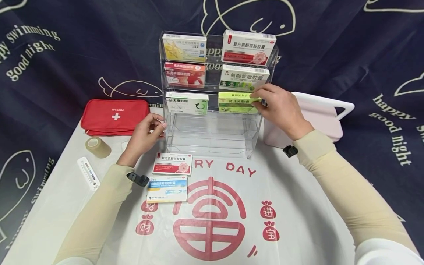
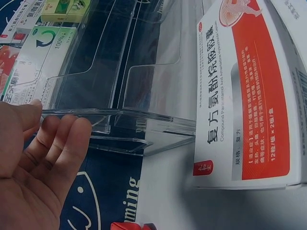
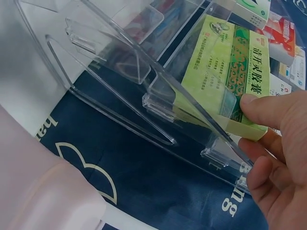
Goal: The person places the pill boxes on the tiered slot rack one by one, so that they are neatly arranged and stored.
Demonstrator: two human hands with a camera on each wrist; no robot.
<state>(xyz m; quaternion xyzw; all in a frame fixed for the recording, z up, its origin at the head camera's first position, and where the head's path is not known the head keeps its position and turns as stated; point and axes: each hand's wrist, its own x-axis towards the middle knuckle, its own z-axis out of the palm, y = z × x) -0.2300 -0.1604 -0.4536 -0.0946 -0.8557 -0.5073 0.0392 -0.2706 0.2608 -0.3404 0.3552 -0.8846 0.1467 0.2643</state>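
Clear acrylic is standing at the middle of the table as a tiered rack [image 1: 212, 129], and I am taking it as my landmark. From the head camera, my right hand [image 1: 281, 108] is pinching the green medicine box [image 1: 236, 102] at the right end of the rack's third tier, while my left hand [image 1: 145, 136] is resting against the rack's lower left edge, fingers relaxed and holding nothing. Two boxes are lying just in front of the rack, the red-and-white box [image 1: 173, 163] nearest it. At the left wrist, my fingers [image 2: 57, 143] are touching the rack's front lip. At the right wrist, my thumb [image 3: 268, 108] is pressing the green box's near corner.
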